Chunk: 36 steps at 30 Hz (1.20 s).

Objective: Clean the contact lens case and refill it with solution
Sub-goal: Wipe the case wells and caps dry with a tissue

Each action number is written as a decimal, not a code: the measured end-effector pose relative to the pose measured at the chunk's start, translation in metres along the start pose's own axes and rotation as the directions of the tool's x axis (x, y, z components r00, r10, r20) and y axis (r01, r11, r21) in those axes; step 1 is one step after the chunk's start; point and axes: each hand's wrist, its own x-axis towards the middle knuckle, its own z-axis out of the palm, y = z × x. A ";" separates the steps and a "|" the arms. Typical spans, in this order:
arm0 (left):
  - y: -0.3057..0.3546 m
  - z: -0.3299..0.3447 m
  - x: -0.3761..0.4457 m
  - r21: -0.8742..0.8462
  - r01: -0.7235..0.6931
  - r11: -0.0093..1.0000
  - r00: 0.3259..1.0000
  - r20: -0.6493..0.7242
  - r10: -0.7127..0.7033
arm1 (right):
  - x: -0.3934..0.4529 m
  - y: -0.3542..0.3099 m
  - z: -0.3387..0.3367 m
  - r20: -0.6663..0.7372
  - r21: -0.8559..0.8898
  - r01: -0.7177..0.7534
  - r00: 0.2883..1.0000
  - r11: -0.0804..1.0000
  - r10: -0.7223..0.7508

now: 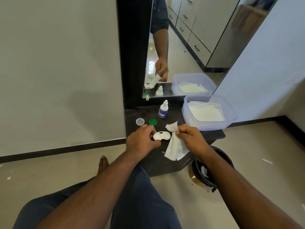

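Note:
My left hand (143, 139) grips the left end of a white contact lens case (162, 136) just above the dark low table (175, 116). My right hand (189, 135) pinches a white tissue (175, 146) right beside the case; the tissue hangs down from my fingers. Two loose caps lie on the table behind my left hand: a clear one (140, 121) and a green one (152, 122). A small white solution bottle (163, 109) with a blue label stands upright further back, its cap on.
A translucent plastic box (231, 113) holding white tissues sits at the table's right end. A mirror (181, 47) leans behind the table. A dark waste bin (196, 169) with crumpled tissue inside stands on the floor to the right of my knees.

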 end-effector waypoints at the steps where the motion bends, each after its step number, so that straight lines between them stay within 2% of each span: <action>1: 0.000 0.000 0.000 -0.002 -0.005 1.000 1.000 -0.001 0.005 | -0.001 0.000 0.000 -0.017 0.021 -0.001 1.000 1.000 0.001; 3: 0.000 -0.001 0.000 -0.009 -0.017 1.000 1.000 0.004 0.017 | -0.002 -0.001 0.001 -0.055 -0.025 0.030 0.998 0.999 -0.032; 5: 0.000 -0.003 0.001 -0.016 -0.027 1.000 0.999 0.020 0.027 | 0.000 0.001 0.001 -0.070 -0.200 0.110 0.990 0.974 -0.126; 7: 0.000 -0.005 0.002 -0.020 -0.029 0.999 0.999 0.034 0.029 | 0.002 0.001 0.003 0.003 -0.389 0.194 0.978 0.901 -0.210; 9: 0.001 -0.005 0.003 -0.011 -0.030 0.999 0.998 0.046 0.030 | 0.005 0.003 0.006 0.090 -0.494 0.272 0.961 0.826 -0.263; 16: 0.004 -0.004 0.000 0.037 -0.057 0.998 0.998 0.039 0.055 | 0.006 0.010 0.014 0.167 -0.607 0.378 0.921 0.699 -0.353; 20: 0.003 -0.005 0.001 0.031 -0.066 0.997 0.997 0.041 0.065 | 0.009 0.003 0.008 0.301 -0.653 0.455 0.890 0.606 -0.344; 22: 0.003 -0.005 0.003 0.034 -0.069 0.997 0.997 0.047 0.068 | 0.012 -0.003 0.001 0.436 -0.691 0.561 0.826 0.456 -0.356; 25: 0.003 -0.006 0.004 0.029 -0.059 0.998 0.997 0.059 0.057 | 0.019 -0.020 -0.009 0.629 -0.712 0.691 0.707 0.124 -0.324; 28: 0.001 -0.007 0.006 0.013 -0.050 0.999 0.995 0.083 0.049 | 0.026 -0.036 -0.014 0.746 -0.661 0.727 0.608 -0.185 -0.273; 30: 0.001 -0.007 0.008 0.009 -0.053 0.999 0.994 0.096 0.052 | 0.027 -0.042 -0.015 0.787 -0.617 0.710 0.558 -0.340 -0.262; 31: 0.000 -0.007 0.009 0.009 -0.055 0.998 0.994 0.099 0.054 | 0.026 -0.042 -0.015 0.796 -0.605 0.706 0.539 -0.369 -0.273; 33: 0.000 -0.007 0.009 0.013 -0.056 0.998 0.994 0.099 0.055 | 0.023 -0.035 -0.014 0.778 -0.628 0.693 0.547 -0.354 -0.310; 36: -0.001 -0.005 0.008 -0.006 -0.039 0.999 0.997 0.071 0.039 | 0.014 -0.020 -0.006 0.653 -0.744 0.643 0.646 -0.180 -0.395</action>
